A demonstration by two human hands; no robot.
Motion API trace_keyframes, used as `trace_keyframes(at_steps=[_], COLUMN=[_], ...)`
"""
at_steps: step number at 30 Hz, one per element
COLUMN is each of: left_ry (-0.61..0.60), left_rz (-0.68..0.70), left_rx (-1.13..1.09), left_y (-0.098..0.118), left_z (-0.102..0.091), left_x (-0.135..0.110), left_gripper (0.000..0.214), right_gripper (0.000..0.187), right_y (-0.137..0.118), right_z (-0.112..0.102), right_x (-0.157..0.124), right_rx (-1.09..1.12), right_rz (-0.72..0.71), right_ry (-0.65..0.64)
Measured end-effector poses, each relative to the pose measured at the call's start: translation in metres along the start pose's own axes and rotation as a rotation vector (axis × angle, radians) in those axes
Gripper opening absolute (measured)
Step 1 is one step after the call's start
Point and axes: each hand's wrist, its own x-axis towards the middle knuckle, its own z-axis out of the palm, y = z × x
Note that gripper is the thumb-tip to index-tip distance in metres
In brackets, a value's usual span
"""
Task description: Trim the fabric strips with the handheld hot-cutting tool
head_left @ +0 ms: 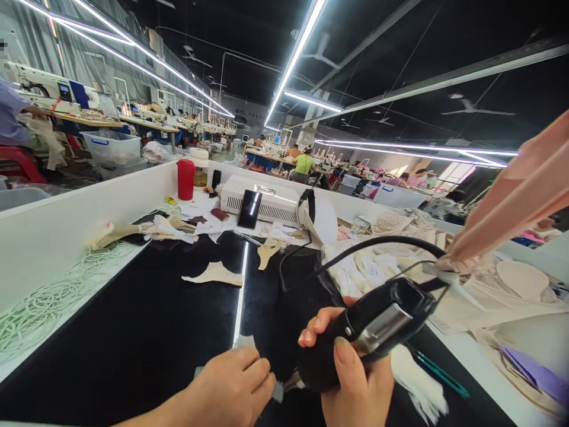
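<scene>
My right hand (355, 379) is wrapped round a black hand-held power tool (386, 323) with a silver side panel. Its metal tip points down and left, close to the fingers of my left hand (237, 379). Those fingers are curled and pinch a small, thin greyish piece of material (245, 341) low over the black work surface (133, 314); the hand hides most of it. From the tool's rear, a black cable (382, 242) loops away and a gathered pink cloth tube (511, 201) rises to the upper right.
Cut beige pieces (213, 274) lie ahead on the black surface. Pale green cord (53, 302) is heaped at the left. Behind stand a red cup (185, 179), a white vented box (267, 198) and a phone (249, 209). Beige fabric parts (520, 279) and teal tweezers (440, 373) lie at right.
</scene>
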Motion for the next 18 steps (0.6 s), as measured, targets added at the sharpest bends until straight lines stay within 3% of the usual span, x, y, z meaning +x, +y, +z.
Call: trace_keyframes(at_steps=[18], left_ry=[-0.035], left_rz=[-0.003], left_rx=[-0.013], left_y=[-0.0012], left_z=[-0.0023], left_x=[-0.0024], left_gripper=[0.01], right_gripper=[0.037], right_y=[-0.0017], right_z=[0.004], right_x=[-0.0023], right_rx=[-0.006], right_rz=[0.022], right_ry=[0.044])
